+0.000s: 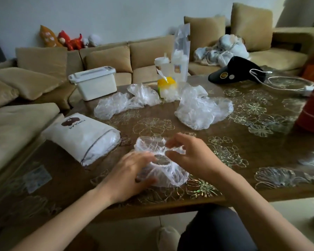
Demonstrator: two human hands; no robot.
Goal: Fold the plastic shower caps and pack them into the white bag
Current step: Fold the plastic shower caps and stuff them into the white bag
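Observation:
A clear plastic shower cap (169, 171) lies crumpled on the table in front of me. My left hand (132, 173) rests on its left side with the fingers spread and slightly bent over the plastic. My right hand (187, 153) pinches the cap's far edge between thumb and fingers. The white bag (82, 136) with a bear print and the word POPULAR lies to the left, its mouth toward me and clear plastic showing inside. Two loose heaps of shower caps (123, 102) (203, 109) sit farther back on the table.
The brown flowered table (243, 142) also carries a white lidded box (94, 82), a yellow packet with clear bags (169, 82), a black visor cap (237, 69), a white cable and a red container (312, 109) at the right edge. A beige sofa surrounds the table.

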